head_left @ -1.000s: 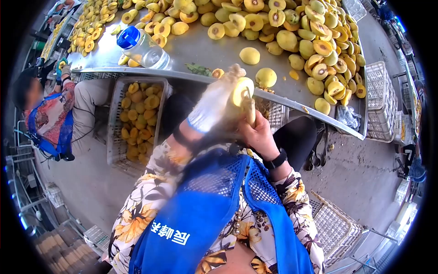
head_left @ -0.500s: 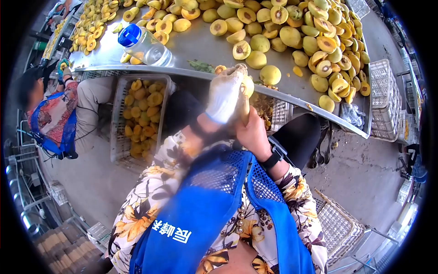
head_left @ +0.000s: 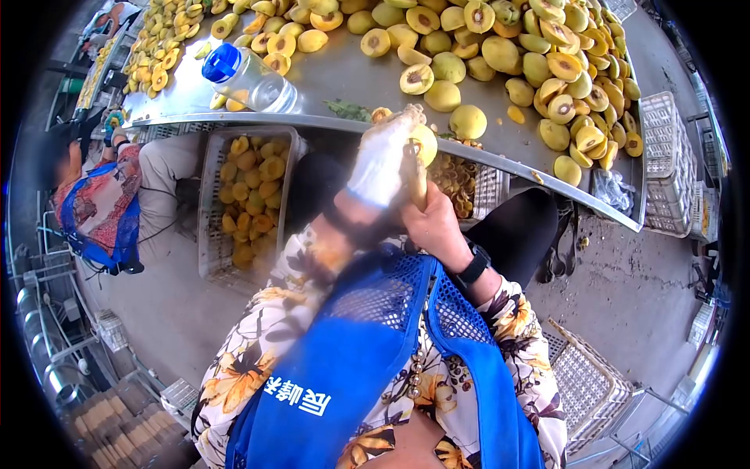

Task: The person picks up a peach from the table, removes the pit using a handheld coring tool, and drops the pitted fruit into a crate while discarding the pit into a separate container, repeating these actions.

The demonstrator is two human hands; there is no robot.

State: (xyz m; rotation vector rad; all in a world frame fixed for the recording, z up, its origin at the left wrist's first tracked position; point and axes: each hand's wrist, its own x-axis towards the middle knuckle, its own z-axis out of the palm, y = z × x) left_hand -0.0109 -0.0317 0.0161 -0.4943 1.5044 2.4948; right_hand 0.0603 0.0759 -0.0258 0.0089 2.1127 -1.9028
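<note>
My left hand (head_left: pixel 383 155), in a white glove, is closed round a yellow fruit (head_left: pixel 426 144) at the table's front edge. Just below it, my bare right hand (head_left: pixel 438 228) grips the pale handle of a tool (head_left: pixel 419 186), whose dark upper end meets the fruit. That contact is partly hidden by the glove. Beyond my hands, whole fruits (head_left: pixel 468 123) and halved ones with brown centres (head_left: pixel 416 79) lie on the metal table (head_left: pixel 344 78). Green leaves (head_left: pixel 346 110) rest near its edge.
A blue-capped bottle (head_left: pixel 258 82) lies on the table. Below are a crate of fruit halves (head_left: pixel 205 199) and a crate of brown scraps (head_left: pixel 491 191). More crates (head_left: pixel 666 164) stand right, another (head_left: pixel 590 387) lower right. A person in a blue vest (head_left: pixel 101 207) sits left.
The camera view has shifted slightly, so the table's right side and the crates sit a little farther right. Both hands keep their hold on the fruit and the tool.
</note>
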